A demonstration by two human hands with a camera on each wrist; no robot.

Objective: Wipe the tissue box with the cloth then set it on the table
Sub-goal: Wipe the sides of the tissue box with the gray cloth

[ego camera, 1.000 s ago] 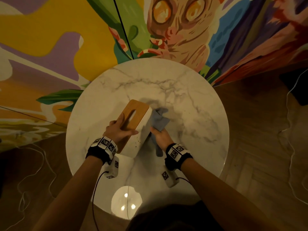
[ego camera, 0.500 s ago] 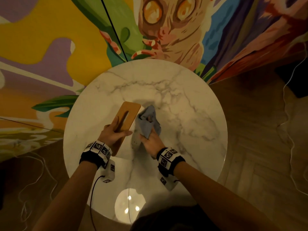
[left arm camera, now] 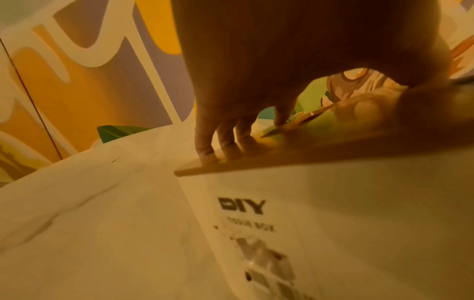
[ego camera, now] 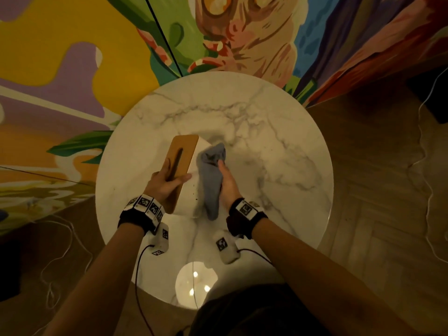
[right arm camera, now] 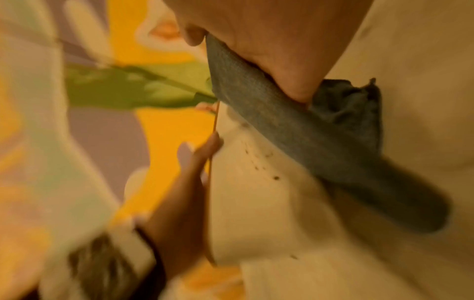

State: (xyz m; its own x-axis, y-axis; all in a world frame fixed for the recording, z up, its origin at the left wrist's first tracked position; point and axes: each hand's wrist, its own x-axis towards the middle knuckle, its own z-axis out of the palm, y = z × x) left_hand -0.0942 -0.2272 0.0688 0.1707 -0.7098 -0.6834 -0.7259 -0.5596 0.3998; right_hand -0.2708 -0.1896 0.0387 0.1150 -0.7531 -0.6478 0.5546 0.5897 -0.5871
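Cloth [ego camera: 210, 178] now lower on tissue box [ego camera: 191, 190] | hands: left [ego camera: 167, 184] grips box, right [ego camera: 226, 184] presses cloth

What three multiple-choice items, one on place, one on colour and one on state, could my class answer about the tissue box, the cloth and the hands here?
1. Where is the cloth?
A. flat on the marble table
B. against the tissue box's white side
C. on the floor

2. What colour is the tissue box lid?
A. black
B. blue
C. wood brown

3. How is the left hand engaged?
A. it grips the box at the lid
B. it hangs idle
C. it holds the cloth

Answers:
1 B: the right hand presses the grey-blue cloth onto the white side.
2 C: the slotted lid is tan wood.
3 A: fingers lie on the lid and the thumb wraps its edge, over the marble table.
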